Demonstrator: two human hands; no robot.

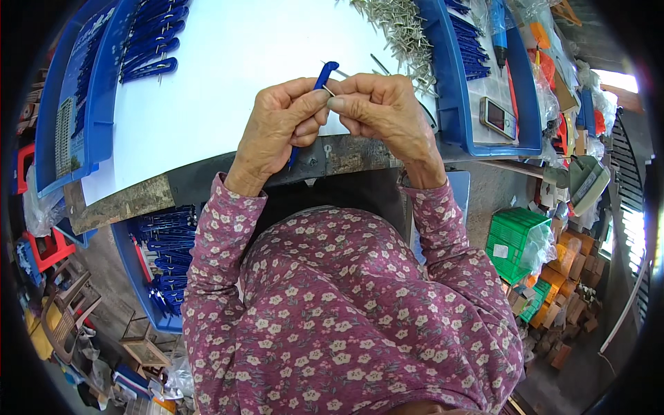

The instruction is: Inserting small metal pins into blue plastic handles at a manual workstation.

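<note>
With the joined hands taken as the clock's centre, the person's left forearm comes in from 7 o'clock and the right from 5, both in floral sleeves, elbows bent, wrists angled inward. The left hand (285,119) has its fingers closed, gripping one slim blue piece (326,75) between thumb and forefinger, the other fingers curled beneath. The piece slants over the table's near edge, its top between 12 and 1, its lower tip between 6 and 7. The right hand (384,111) meets the left at the fingertips; its thumb and forefinger pinch one thin metal part (329,90) against the blue piece, the remaining fingers folded under.

Three blue bins are in view. The left bin (102,135), at 9 o'clock, holds dark blue pieces and a card printed with a building. The right bin (448,79), at 3, holds more blue pieces and one silver handheld device (498,118). The lower bin (130,259), between 7 and 8, is heaped with blue pieces, too overlapped to count.

On the white tabletop (256,41), at least five blue pieces (153,50) lie stacked toward 10 o'clock; one pile of small metal parts (401,31) spreads at 1 to 2. A green crate (512,242) stands at 4, clear plastic in its side.
</note>
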